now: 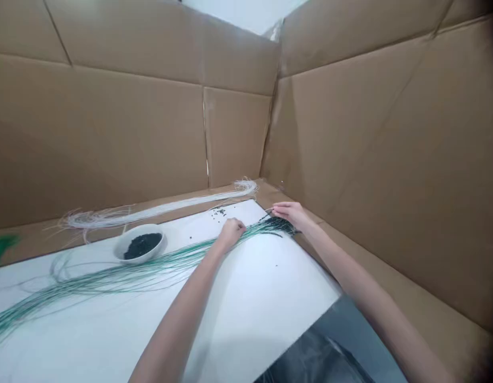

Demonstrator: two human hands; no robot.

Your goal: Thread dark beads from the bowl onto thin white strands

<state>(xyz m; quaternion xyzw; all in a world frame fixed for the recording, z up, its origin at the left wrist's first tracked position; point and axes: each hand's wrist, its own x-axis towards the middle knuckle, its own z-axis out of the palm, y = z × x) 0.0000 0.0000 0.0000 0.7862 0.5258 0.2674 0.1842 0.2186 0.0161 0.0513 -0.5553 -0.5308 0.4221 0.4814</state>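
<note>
A long bundle of thin green strands (178,258) runs across the white board from the left edge to the far right corner. Dark beads, threaded close together, form a dark mass (280,224) at its right end. My left hand (231,233) is closed at the bundle's back edge; what its fingers hold is hidden. At the board's far right corner, my right hand (291,213) pinches a thin pale strand end. A short dark beaded length (264,217) shows just left of those fingertips. Several loose dark beads (219,212) lie behind my left hand.
A white bowl (163,246) of small dark beads stands behind the bundle on the white board (246,319). Beyond it lies a bundle of white strands (182,204). Tall cardboard walls (138,127) enclose the back and right. Something green (2,247) sits at far left.
</note>
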